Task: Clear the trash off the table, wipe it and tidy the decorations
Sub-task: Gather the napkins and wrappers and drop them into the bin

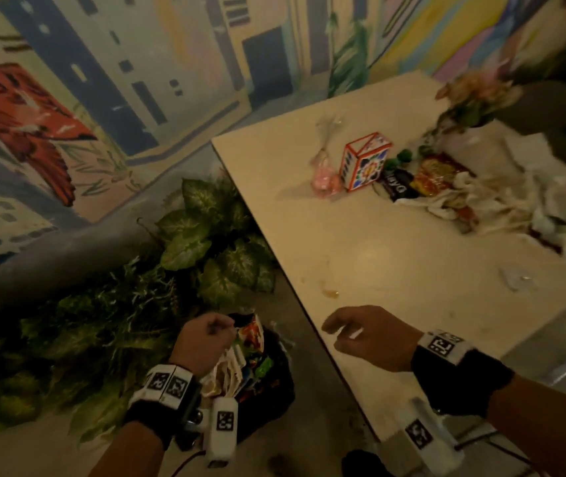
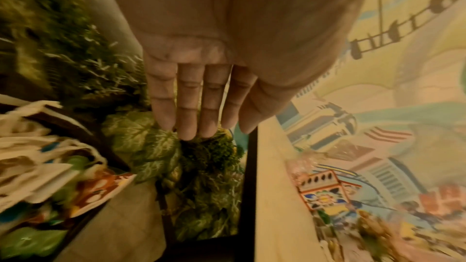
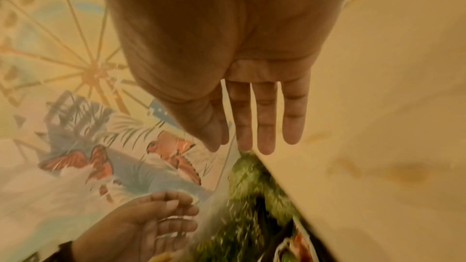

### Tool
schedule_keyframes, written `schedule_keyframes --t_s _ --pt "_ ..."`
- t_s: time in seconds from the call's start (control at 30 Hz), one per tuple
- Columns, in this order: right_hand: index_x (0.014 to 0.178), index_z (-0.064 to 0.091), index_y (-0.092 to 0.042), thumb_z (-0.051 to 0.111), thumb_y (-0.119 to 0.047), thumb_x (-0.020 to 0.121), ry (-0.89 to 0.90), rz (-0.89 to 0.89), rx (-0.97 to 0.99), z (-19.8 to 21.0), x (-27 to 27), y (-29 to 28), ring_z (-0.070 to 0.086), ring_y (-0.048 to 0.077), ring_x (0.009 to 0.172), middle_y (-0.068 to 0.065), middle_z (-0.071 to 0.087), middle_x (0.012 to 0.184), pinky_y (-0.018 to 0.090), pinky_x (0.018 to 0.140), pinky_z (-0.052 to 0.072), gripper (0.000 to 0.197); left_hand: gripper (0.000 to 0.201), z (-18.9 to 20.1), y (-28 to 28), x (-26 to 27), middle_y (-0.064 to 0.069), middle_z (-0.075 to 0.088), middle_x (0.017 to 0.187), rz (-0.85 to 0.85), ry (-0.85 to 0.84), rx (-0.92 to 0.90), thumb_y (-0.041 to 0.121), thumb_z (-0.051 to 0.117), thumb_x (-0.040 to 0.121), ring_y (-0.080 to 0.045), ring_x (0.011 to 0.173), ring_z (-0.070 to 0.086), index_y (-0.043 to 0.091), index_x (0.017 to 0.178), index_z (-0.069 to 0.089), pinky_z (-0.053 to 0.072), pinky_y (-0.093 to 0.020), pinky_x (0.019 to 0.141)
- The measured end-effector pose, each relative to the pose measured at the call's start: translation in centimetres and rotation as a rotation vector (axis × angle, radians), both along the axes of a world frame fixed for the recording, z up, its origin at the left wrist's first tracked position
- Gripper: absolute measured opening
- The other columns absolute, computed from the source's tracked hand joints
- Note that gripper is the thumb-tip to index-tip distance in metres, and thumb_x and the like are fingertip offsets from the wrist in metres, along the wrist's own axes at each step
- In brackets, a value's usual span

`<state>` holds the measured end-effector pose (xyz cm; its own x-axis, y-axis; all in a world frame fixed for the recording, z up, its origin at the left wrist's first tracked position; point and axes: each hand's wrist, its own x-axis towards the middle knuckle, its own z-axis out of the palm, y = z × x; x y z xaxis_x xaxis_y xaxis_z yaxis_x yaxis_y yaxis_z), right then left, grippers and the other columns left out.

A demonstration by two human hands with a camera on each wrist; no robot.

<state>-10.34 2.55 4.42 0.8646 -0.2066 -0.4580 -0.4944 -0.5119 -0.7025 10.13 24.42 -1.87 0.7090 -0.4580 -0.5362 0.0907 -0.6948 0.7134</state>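
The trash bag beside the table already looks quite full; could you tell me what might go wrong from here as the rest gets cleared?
1. The trash bag on the floor is heaped with wrappers to its rim, so the wrapper pile left on the table may spill out.
2. That pile lies against the patterned box and the flower vase; a broad sweep could take decorations along or tip them.
3. The brown spill sits near the table edge; wiping outward could drip it to the floor.

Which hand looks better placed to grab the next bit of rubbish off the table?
Probably the right hand. It hovers open over the table edge, on the side of the wrappers and crumpled napkins. The left hand is off the table, above the trash bag on the floor.
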Motion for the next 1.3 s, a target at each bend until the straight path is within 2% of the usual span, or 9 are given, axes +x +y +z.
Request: schedule_keyframes --t_s 0.27,0.5,0.67,0.77,0.93,1.03,1.13,1.2,1.3 --pt "0.102 0.066 -0.026 0.068 -0.018 0.085 -0.061 -0.245 -0.171 2.5 -7.3 -14.7 0.062 -0.001 0.087 -0.015 0.065 0.099 0.006 0.069 0.045 0.019 0.004 4.6 -13.0 -3.5 -0.007 0.069 0.088 -0.185 -0.146 -0.117 0.013 0.068 0.083 -0.025 0.088 0.065 0.015 0.086 0.068 0.055 -0.044 0.082" --pt "0.097 0.065 -0.028 0.071 -0.016 0.082 -0.028 -0.346 -0.201 1.7 -13.4 -31.3 0.062 0.007 0.094 -0.014 0.064 0.100 0.017 0.075 0.046 0.021 0.011 4.6 -30.0 -8.7 0.006 0.064 0.091 -0.312 -0.317 -0.090 0.017 0.069 0.083 -0.012 0.079 0.060 0.023 0.089 0.063 0.043 -0.020 0.070" --pt "0.105 0.063 -0.025 0.070 -0.021 0.083 0.096 -0.364 -0.271 1.1 -16.8 -40.7 0.056 0.019 0.110 0.002 0.060 0.119 0.033 0.093 0.045 0.024 0.051 2.9 -41.7 -12.4 -0.004 0.049 0.125 -0.306 -0.373 0.003 0.027 0.072 0.080 -0.021 0.109 0.054 0.020 0.126 0.052 0.045 -0.032 0.092" --pt "0.115 0.059 -0.020 0.069 -0.019 0.082 0.112 -0.354 -0.324 0.9 -17.7 -44.1 0.048 0.024 0.122 0.004 0.052 0.129 0.035 0.099 0.040 0.034 0.083 1.6 -46.9 -14.3 -0.010 0.032 0.144 -0.405 -0.456 0.048 0.043 0.077 0.068 -0.029 0.132 0.037 0.022 0.138 0.039 0.037 -0.041 0.107" --pt "0.129 0.051 -0.020 0.067 -0.021 0.081 0.105 -0.228 -0.468 -0.4 -16.4 -46.8 0.034 0.025 0.133 0.006 0.039 0.142 0.032 0.107 0.029 0.051 0.110 0.6 -52.7 -16.8 0.000 -0.007 0.159 -0.612 -0.652 0.250 0.070 0.064 0.054 -0.031 0.146 0.001 0.039 0.146 0.011 0.024 -0.061 0.110" --pt "0.142 0.033 -0.029 0.066 -0.036 0.082 0.188 -0.096 -0.486 -1.8 -14.9 -47.1 0.020 0.029 0.140 0.004 0.018 0.153 0.040 0.111 0.031 0.069 0.119 -0.1 -55.0 -17.4 0.002 -0.021 0.157 -0.664 -0.645 0.369 0.080 0.061 0.050 -0.032 0.146 -0.014 0.042 0.146 0.003 0.010 -0.068 0.110" --pt "0.146 0.015 -0.041 0.071 -0.050 0.074 0.291 -0.010 -0.452 -3.4 -13.3 -47.5 0.005 0.035 0.144 -0.001 -0.001 0.157 0.048 0.112 0.029 0.092 0.120 -1.3 -56.3 -17.5 0.000 -0.019 0.158 -0.647 -0.588 0.435 0.086 0.055 0.049 -0.033 0.146 -0.013 0.044 0.146 -0.004 0.016 -0.066 0.109" --pt "0.143 0.011 -0.047 0.075 -0.043 0.069 0.346 0.043 -0.464 -4.2 -12.5 -47.8 0.005 0.037 0.143 -0.003 -0.008 0.156 0.051 0.110 0.031 0.097 0.109 -2.0 -56.5 -17.5 -0.003 -0.011 0.160 -0.646 -0.580 0.484 0.080 0.051 0.063 -0.035 0.146 -0.004 0.041 0.147 -0.007 0.022 -0.063 0.109" --pt "0.132 0.032 -0.044 0.070 -0.030 0.071 0.325 0.112 -0.543 -4.6 -11.7 -47.8 0.024 0.039 0.126 0.003 0.013 0.147 0.048 0.101 0.039 0.073 0.073 -2.4 -56.3 -17.6 -0.006 0.008 0.159 -0.639 -0.700 0.484 0.050 0.045 0.088 -0.034 0.145 0.008 0.031 0.149 0.010 0.029 -0.058 0.108"
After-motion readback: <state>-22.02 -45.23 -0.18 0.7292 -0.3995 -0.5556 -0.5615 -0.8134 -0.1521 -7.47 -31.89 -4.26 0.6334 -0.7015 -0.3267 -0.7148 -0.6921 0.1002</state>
